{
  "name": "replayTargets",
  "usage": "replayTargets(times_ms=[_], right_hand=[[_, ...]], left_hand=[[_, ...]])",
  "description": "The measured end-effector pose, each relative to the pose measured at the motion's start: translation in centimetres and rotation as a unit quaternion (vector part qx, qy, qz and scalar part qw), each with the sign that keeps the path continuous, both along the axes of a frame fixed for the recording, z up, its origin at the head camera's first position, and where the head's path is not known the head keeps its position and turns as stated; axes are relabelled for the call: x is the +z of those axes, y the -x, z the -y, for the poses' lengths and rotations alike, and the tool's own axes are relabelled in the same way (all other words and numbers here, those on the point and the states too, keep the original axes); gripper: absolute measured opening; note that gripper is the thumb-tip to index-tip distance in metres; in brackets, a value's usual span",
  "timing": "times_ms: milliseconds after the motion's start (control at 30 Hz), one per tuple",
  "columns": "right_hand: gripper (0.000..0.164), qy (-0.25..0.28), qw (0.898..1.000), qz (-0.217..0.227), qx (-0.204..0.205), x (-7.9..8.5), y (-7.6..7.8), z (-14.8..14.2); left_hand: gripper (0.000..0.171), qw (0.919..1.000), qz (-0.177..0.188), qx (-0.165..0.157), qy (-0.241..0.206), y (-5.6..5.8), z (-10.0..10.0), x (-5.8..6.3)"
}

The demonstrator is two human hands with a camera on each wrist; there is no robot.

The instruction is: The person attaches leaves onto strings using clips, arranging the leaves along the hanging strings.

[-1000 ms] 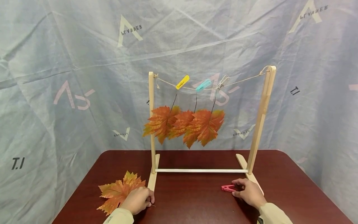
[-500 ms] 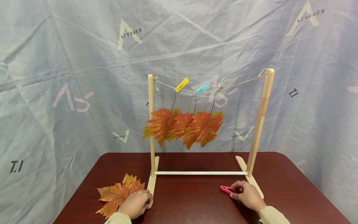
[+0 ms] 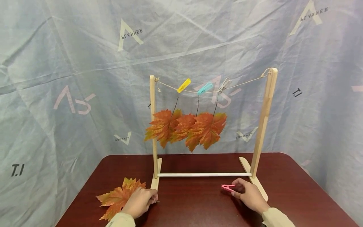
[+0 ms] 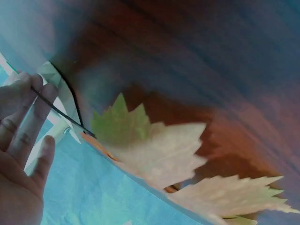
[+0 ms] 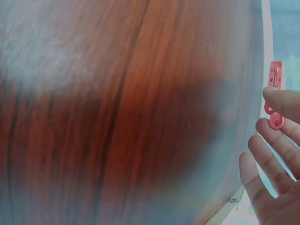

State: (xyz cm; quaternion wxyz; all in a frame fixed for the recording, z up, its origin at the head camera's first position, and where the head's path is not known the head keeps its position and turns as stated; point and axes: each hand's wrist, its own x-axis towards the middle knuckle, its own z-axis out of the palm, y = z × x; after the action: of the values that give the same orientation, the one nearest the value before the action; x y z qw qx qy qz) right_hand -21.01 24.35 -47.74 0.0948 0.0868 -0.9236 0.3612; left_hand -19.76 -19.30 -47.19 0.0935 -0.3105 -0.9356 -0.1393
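Note:
My left hand (image 3: 141, 201) pinches the thin dark stem (image 4: 61, 112) of an orange-green artificial maple leaf (image 3: 114, 200) at the table's left; part of the leaf is hidden behind the hand in the head view. In the left wrist view the leaf (image 4: 159, 152) stretches away from the fingertips. My right hand (image 3: 250, 194) holds a pink clothespin (image 3: 227, 188) between thumb and fingers, in front of the stand's right foot. The right wrist view has the same clothespin (image 5: 276, 79) at its right edge, gripped by the thumb and index finger.
A wooden stand (image 3: 262, 126) carries a sagging string (image 3: 248, 82). Three maple leaves (image 3: 208, 130) hang under yellow (image 3: 184, 85), blue (image 3: 205, 88) and clear (image 3: 224, 85) clothespins, overlapping. A white crossbar (image 3: 204, 174) joins the feet on the dark red table (image 3: 195, 201). Grey cloth surrounds it.
The right hand has lifted slightly and shifted a little left with the pink clothespin, which has turned. My left hand has risen slightly with the leaf's stem. The view has tilted a little.

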Motion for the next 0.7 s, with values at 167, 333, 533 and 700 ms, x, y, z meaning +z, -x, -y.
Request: replayTargets(times_ms=[167,333,533,700], right_hand=[[0.028,0.012,1.000,0.007,-0.006,0.4,-0.1,0.4],[0.031,0.012,1.000,-0.002,-0.015,0.7,-0.1,0.6],[0.022,0.014,1.000,0.004,-0.016,0.9,0.0,0.6],[0.023,0.034,0.999,-0.004,-0.005,1.3,0.0,0.7]], left_hand=[[0.020,0.9994,0.029,0.012,-0.012,0.3,-0.1,0.4],[0.019,0.9993,0.019,0.031,0.008,0.4,-0.4,1.2],[0.021,0.9994,0.022,0.026,0.003,0.8,-0.6,1.9],[0.020,0.9995,0.002,0.023,0.020,1.2,-1.0,2.7]])
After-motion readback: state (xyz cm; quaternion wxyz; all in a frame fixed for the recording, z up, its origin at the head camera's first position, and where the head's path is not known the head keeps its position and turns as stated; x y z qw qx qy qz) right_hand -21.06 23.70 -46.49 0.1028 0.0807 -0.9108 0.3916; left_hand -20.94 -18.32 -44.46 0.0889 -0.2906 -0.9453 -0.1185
